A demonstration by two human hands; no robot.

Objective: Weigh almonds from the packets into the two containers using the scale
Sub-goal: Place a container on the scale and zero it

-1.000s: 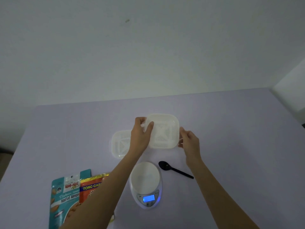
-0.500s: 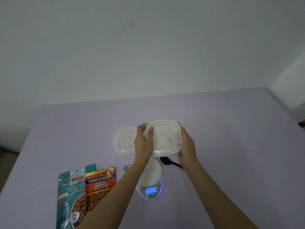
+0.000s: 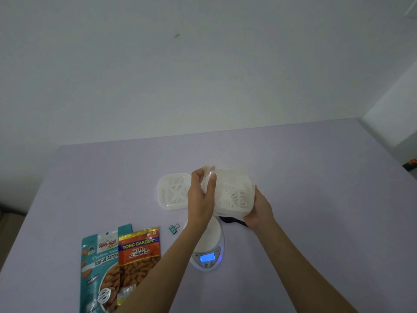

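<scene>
A white square container (image 3: 232,194) with a slotted insert is lifted above the table, tilted toward me. My left hand (image 3: 200,197) grips its left rim, thumb over the edge. My right hand (image 3: 259,210) holds its lower right corner. A second white container (image 3: 172,192) of the same kind rests on the table just left of my left hand. The white scale (image 3: 208,247) with a lit blue display lies below the held container, partly under my left wrist. Two almond packets lie at front left: a teal one (image 3: 99,267) and an orange one (image 3: 140,254).
A black spoon (image 3: 228,220) lies mostly hidden under the held container and my right wrist. A small teal binder clip (image 3: 173,228) sits between the packets and the scale. The purple table (image 3: 316,188) ends at a white wall behind.
Both hands have drawn the container a little nearer and tilted it. My left hand's grip shifted on the left rim. The view has moved closer to the table.
</scene>
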